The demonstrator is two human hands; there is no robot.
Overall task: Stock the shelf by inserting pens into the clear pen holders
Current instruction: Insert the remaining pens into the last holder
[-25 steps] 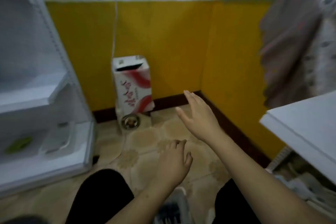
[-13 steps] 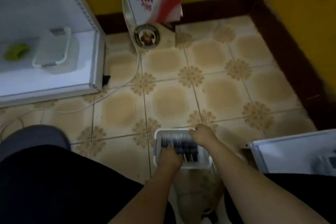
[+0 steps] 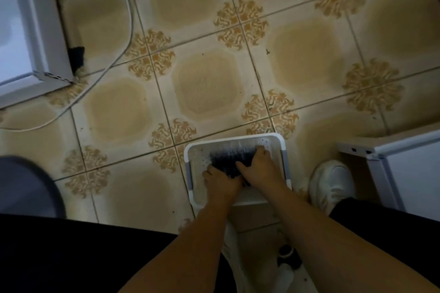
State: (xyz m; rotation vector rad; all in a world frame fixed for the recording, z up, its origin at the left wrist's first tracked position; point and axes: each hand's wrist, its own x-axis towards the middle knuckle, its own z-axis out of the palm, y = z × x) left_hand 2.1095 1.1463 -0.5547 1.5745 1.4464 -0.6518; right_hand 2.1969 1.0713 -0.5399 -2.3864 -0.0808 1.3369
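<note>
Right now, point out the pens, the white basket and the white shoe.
pens (image 3: 228, 158): head view, middle of the dark bundle.
white basket (image 3: 234, 141): head view, far rim.
white shoe (image 3: 332, 183): head view, top of the toe.

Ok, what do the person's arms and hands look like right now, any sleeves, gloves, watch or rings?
Both forearms are bare right up to the bottom edge of the picture: no sleeves show. The left hand and the right hand wear no gloves. No watch or band shows at either wrist. The picture is too dim and soft to rule out a thin ring.
</note>
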